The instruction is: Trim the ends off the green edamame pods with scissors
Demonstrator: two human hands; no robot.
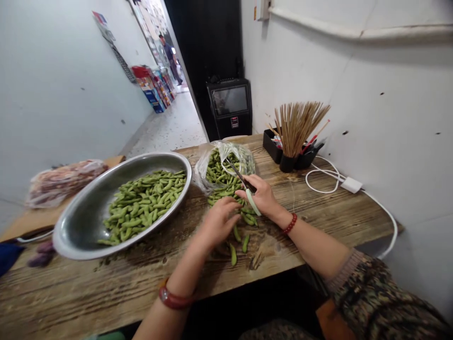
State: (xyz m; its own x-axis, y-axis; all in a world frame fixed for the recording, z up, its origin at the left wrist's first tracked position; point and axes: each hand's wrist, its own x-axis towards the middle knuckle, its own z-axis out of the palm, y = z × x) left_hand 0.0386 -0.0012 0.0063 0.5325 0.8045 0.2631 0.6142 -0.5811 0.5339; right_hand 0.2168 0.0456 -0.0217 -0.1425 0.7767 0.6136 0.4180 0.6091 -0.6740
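My right hand (264, 194) is closed around a pair of scissors (252, 202) with pale green handles, its dark blades pointing away over the pods. My left hand (220, 221) reaches over the near side of the edamame pile (226, 192), fingers bent and thumb apart, with nothing visible between them. That pile spills out of a clear plastic bag (202, 172) onto the wooden table. A few loose pods (233, 254) lie closer to me. To the left, a large steel basin (83, 222) sits tilted, holding many green pods (145, 205).
Behind the scissors hand stands a black holder (288, 163) with wooden skewers (299, 125) and pens. A white cable with an adapter (351, 184) runs along the right wall. A bagged pinkish bundle (67, 182) lies beyond the basin. A black speaker-like box (230, 108) stands behind the table.
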